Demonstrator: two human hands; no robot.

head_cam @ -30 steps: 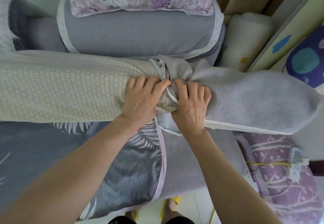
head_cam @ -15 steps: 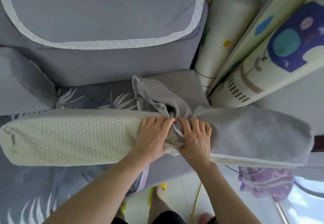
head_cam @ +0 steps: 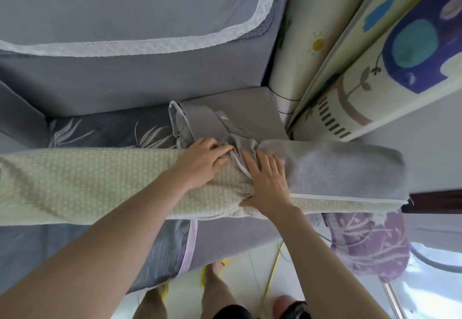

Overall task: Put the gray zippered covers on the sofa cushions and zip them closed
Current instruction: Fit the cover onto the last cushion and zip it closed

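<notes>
Long cream waffle-textured sofa cushion (head_cam: pixel 87 181): laid lengthwise across front of gray leaf-print sofa seat (head_cam: pixel 112 131).
Gray zippered fabric cover (head_cam: pixel 337 168): pulled over cushion's right end only, open edge bunched at cushion's middle (loose flap trailing behind cushion).
Left hand (head_cam: pixel 202 161): on cushion top at bunch, fingers curled, tips tucked into gathered cover edge, gripping it.
Right hand (head_cam: pixel 267 181): just right of bunch, fingers spread and nearly straight, pressed flat on covered part, thumb at cushion's front edge.
Purple floral pillow (head_cam: pixel 367 243): below cushion's right end.
Rolled cream play mat (head_cam: pixel 307 31): behind cushion's right end.
</notes>
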